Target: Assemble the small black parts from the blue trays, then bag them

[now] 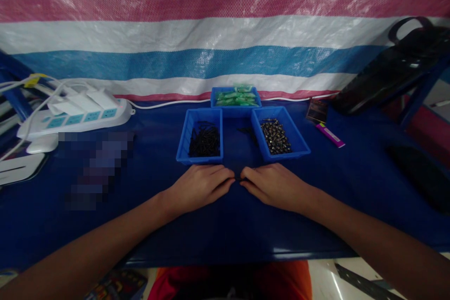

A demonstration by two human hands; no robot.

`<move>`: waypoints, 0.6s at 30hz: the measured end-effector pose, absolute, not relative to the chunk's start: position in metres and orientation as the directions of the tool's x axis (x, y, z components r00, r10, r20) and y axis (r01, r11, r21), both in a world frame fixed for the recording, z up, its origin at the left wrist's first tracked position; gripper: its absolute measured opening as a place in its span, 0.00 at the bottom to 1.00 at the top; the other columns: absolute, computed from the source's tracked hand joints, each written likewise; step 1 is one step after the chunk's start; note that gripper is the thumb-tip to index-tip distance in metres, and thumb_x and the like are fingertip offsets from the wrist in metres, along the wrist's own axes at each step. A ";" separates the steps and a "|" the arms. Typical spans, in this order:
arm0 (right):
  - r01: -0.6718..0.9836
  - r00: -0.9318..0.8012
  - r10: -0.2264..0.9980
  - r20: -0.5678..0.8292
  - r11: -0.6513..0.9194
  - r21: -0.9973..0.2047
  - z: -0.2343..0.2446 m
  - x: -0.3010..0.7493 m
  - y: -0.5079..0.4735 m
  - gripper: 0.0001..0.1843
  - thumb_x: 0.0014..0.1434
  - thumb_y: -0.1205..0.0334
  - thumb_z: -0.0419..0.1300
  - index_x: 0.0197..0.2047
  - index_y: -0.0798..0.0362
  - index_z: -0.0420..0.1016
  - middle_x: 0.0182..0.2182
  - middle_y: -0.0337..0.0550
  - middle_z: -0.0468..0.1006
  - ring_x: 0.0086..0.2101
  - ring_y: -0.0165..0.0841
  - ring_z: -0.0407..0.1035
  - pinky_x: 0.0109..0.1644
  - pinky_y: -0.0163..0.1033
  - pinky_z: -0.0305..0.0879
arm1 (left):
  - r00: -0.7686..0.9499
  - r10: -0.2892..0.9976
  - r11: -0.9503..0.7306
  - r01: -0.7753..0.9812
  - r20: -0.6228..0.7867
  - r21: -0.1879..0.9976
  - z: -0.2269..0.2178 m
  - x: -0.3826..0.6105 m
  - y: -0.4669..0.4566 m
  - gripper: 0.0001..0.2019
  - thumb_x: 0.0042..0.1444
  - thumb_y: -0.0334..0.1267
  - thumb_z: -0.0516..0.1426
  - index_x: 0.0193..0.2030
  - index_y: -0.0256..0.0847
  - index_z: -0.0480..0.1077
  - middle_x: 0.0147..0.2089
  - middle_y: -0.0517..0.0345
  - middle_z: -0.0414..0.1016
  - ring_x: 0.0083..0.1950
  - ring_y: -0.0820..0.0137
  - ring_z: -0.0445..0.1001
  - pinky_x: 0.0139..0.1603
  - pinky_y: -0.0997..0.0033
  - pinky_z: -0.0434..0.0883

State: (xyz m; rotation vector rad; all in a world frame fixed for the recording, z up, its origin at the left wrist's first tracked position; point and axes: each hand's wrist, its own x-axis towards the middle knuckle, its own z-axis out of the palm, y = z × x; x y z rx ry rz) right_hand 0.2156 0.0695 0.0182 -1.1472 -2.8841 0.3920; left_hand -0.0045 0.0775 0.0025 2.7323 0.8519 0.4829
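My left hand [204,185] and my right hand [272,185] meet over the blue table, fingertips closed in a pinch. A small dark thin piece [238,179] bridges the gap between them, mostly hidden by the fingers. Just beyond my left hand stands a blue bin [182,145] of slender black pieces [206,140]. Beyond my right hand is another blue bin [300,143], holding small shiny metal pieces [276,137]. Several dark slender pieces [252,135] lie on the table between the bins, partly behind the right one.
Farther back, a blue bin [235,111] holds green packets [236,97]. A white power strip [121,111] with chargers is at left. On the right are a purple packet [330,135], a small dark box [317,110], a black bottle [390,70] and a dark flat object [418,173].
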 end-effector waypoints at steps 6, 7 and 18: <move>0.671 -0.736 0.666 -0.122 0.692 -0.267 0.022 0.214 0.068 0.05 0.65 0.62 0.50 0.38 0.53 0.63 0.29 0.40 0.77 0.29 0.31 0.72 0.28 0.34 0.51 | 0.796 0.531 -0.844 0.468 0.290 0.261 0.003 -0.003 0.075 0.12 0.66 0.37 0.47 0.41 0.38 0.71 0.30 0.60 0.71 0.30 0.75 0.71 0.31 0.77 0.66; 0.672 -0.734 0.667 -0.126 0.688 -0.272 0.023 0.214 0.068 0.05 0.65 0.62 0.50 0.38 0.53 0.63 0.29 0.40 0.77 0.29 0.31 0.72 0.28 0.34 0.51 | 0.802 0.521 -0.850 0.458 0.293 0.259 0.004 -0.003 0.075 0.12 0.66 0.37 0.47 0.41 0.38 0.71 0.30 0.59 0.71 0.31 0.75 0.71 0.31 0.77 0.66; 0.688 -0.692 0.722 0.000 0.659 -0.303 0.023 0.217 0.067 0.06 0.64 0.60 0.51 0.39 0.54 0.64 0.26 0.39 0.75 0.25 0.30 0.69 0.27 0.34 0.49 | 0.763 0.599 -0.789 0.508 0.245 0.345 0.002 -0.002 0.076 0.09 0.64 0.35 0.49 0.40 0.38 0.68 0.28 0.60 0.72 0.28 0.74 0.72 0.30 0.77 0.67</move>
